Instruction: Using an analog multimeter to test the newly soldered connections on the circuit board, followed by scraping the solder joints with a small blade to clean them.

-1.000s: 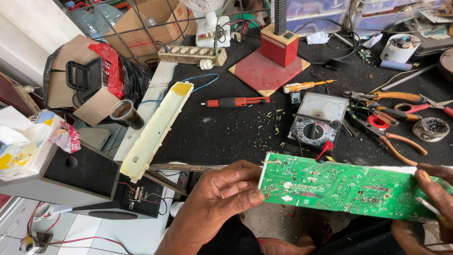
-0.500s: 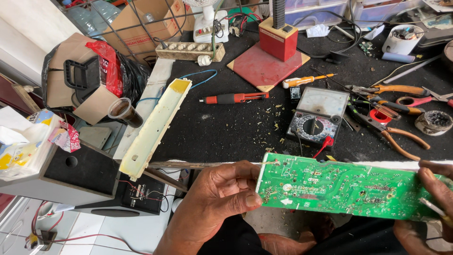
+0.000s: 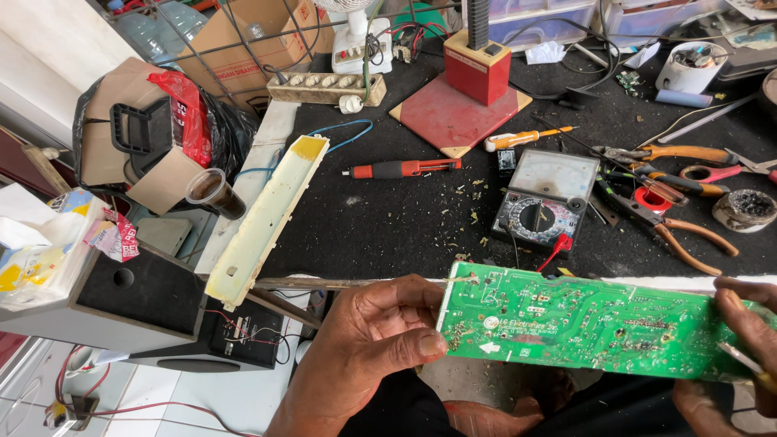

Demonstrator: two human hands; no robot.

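The left hand has its grip closed on the left end of a long green circuit board, thumb pressed on top. The right hand pinches the other end. The board is held just in front of the black counter. A brown cardboard box stands far left, a red plastic bag beside it.

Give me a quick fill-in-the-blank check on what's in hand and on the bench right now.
1. Both hands hold a long circuit board whose colour is ____.
2. The left hand grips the board's ____ end, as the camera sees it.
3. The multimeter lies on the black bench top, ____ the board in the picture.
4. The screwdriver left of the multimeter has a red and ____ handle.

Missing words: green; left; above; black
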